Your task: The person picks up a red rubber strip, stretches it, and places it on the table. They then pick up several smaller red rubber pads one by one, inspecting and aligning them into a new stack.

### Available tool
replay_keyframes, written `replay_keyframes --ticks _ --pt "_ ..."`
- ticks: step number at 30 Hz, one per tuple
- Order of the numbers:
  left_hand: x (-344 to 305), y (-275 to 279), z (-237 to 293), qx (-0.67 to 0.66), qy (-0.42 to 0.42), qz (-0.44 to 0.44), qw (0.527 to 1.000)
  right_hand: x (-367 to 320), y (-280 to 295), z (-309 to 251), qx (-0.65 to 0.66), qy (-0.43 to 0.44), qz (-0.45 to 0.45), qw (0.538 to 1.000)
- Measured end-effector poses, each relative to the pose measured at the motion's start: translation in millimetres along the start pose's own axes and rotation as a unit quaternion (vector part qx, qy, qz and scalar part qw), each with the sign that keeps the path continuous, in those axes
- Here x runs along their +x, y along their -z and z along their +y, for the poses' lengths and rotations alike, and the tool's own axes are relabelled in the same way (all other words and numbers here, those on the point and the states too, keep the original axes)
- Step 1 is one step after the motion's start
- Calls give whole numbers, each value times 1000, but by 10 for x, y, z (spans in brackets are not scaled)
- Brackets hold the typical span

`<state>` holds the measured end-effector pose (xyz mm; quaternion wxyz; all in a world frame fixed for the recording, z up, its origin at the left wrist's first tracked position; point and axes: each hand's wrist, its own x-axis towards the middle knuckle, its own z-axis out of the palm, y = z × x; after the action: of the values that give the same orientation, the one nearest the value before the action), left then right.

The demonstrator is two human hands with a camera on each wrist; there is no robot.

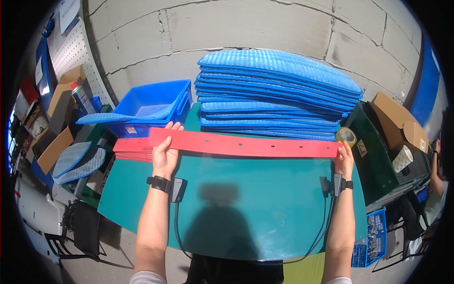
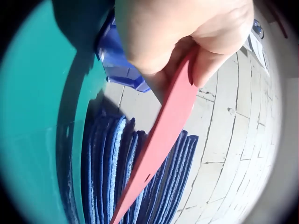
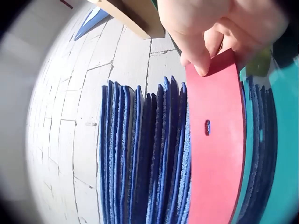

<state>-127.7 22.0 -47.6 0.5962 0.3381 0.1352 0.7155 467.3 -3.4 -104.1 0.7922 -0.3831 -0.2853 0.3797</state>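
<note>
Stretched between both hands is a long red strip (image 1: 255, 146) with small slots along it, held up over the green table. My left hand (image 1: 164, 154) grips its left end, thumb in front and fingers behind. At the other end, my right hand (image 1: 344, 158) pinches the corner between thumb and fingers; a slot in the strip (image 3: 208, 128) shows just below in the right wrist view. Close beside the left hand, a pile of similar red strips (image 1: 128, 149) lies on the table. Behind the held strip rises a tall stack of blue pads (image 1: 279, 90).
A blue bin (image 1: 142, 97) with a blue pad across it stands at back left. A roll of tape (image 1: 346, 136) sits near the right hand. Green crates (image 1: 378, 156) with a cardboard box and paper cup (image 1: 402, 158) flank the table's right side. Behind is a block wall (image 1: 255, 28).
</note>
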Motion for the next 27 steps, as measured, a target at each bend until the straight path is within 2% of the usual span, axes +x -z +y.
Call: replay_keyframes --ticks 3,8,10,13,20,27 --pt "-7 45 -29 -2 1 57 998 -14 -26 -9 -5 4 -2 1000" --pt "-10 124 -44 44 6 64 997 28 30 32 -15 10 -3 1000" --pt "-4 158 -60 134 8 91 987 69 99 48 -14 6 -3 1000" --pt "24 327 -109 152 17 95 984 95 196 41 3 -5 10 1000" --pt "15 331 -133 59 33 88 994 183 318 88 0 8 11 1000" --pt "28 364 -139 33 47 55 997 156 283 53 -10 -4 30 999"
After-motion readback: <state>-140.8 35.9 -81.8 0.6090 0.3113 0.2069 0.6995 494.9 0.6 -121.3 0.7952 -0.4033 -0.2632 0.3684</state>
